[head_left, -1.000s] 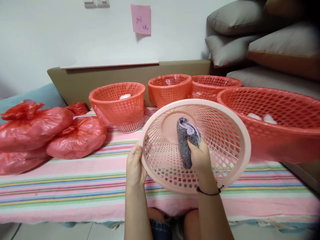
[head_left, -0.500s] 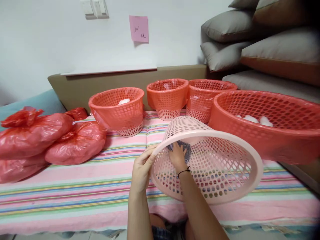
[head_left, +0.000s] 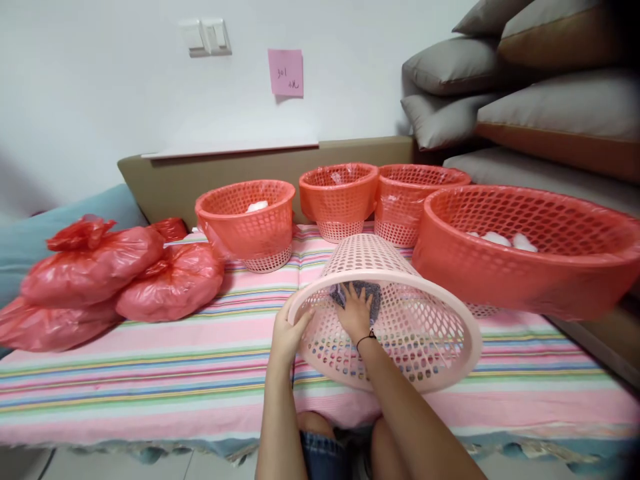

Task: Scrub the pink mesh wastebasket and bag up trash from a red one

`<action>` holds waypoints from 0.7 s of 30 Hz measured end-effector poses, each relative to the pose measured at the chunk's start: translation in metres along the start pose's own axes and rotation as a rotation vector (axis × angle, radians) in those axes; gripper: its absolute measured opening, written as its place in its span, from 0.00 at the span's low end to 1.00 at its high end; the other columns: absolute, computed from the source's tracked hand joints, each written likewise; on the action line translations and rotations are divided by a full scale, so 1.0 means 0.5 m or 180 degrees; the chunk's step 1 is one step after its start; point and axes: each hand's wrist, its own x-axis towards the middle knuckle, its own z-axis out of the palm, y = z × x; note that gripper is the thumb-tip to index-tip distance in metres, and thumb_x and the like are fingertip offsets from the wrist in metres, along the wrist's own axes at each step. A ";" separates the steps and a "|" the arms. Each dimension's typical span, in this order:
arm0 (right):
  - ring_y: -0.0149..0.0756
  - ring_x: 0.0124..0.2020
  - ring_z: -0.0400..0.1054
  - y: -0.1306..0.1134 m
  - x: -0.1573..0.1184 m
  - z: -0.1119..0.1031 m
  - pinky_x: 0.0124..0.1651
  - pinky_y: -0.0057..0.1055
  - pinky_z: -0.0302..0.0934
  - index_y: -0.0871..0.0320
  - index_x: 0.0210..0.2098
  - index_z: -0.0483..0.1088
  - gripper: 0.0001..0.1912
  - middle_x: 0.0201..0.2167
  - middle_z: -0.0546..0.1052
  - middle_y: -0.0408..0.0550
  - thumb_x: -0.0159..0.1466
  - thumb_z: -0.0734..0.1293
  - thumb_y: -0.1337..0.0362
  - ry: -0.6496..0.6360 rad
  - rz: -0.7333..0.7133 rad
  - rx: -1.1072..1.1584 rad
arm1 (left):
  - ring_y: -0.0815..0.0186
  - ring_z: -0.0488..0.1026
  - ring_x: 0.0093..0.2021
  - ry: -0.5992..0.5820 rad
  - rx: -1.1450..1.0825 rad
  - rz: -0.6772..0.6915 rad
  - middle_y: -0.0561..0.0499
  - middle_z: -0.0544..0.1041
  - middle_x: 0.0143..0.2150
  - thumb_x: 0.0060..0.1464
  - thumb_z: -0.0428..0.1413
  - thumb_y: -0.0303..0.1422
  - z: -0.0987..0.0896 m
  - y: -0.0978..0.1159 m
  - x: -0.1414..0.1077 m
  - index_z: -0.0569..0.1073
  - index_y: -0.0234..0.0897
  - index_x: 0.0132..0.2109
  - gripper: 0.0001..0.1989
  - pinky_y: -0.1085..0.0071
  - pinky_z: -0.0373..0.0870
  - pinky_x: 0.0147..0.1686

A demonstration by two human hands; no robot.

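Note:
A pale pink plastic basket (head_left: 370, 257) with a perforated wall lies tipped on its side, its mouth facing me. My left hand (head_left: 290, 330) is closed around the left part of its rim, thumb inside the mouth. Inside the basket, my right hand (head_left: 356, 312) presses a dark grey cloth (head_left: 373, 293) against the inner wall. Its fingers are spread over the cloth rather than wrapped round it. A thin dark band (head_left: 367, 339) circles my right wrist.
Red-bag-lined baskets stand behind: one (head_left: 245, 220) at left, two (head_left: 340, 193) (head_left: 420, 179) mid-back, a large one (head_left: 525, 267) close on the right. Tied red bags (head_left: 95, 267) are piled left. Striped cloth (head_left: 175, 393) covers the surface. Cushions (head_left: 560, 120) are stacked right.
The view has shifted slightly. The basket's mouth has come a little to the left, and the fingers of my right hand have spread wider on the grey cloth. My left hand stays on the rim.

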 end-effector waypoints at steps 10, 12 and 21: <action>0.55 0.74 0.32 0.003 -0.008 -0.038 0.72 0.50 0.24 0.55 0.71 0.49 0.36 0.74 0.46 0.48 0.69 0.54 0.45 -0.0842 0.0181 0.0398 | 0.53 0.77 0.33 0.0219 0.0376 -0.1116 0.41 0.81 0.31 0.38 0.64 0.53 0.002 -0.145 -0.159 0.78 0.31 0.33 0.26 0.61 0.74 0.34; 0.53 0.74 0.30 0.002 -0.024 -0.047 0.72 0.49 0.23 0.56 0.72 0.49 0.36 0.74 0.45 0.48 0.70 0.53 0.46 -0.0960 0.0186 0.0498 | 0.55 0.76 0.30 0.0257 0.0440 -0.1060 0.43 0.79 0.27 0.39 0.62 0.56 0.009 -0.149 -0.172 0.76 0.32 0.30 0.27 0.63 0.72 0.30; 0.50 0.74 0.26 -0.007 -0.167 -0.092 0.72 0.50 0.22 0.52 0.72 0.48 0.36 0.74 0.43 0.45 0.69 0.54 0.45 -0.1298 -0.0208 0.0923 | 0.59 0.72 0.27 0.0363 0.1001 -0.0580 0.50 0.72 0.19 0.45 0.56 0.59 0.029 -0.096 -0.178 0.73 0.36 0.26 0.27 0.67 0.67 0.28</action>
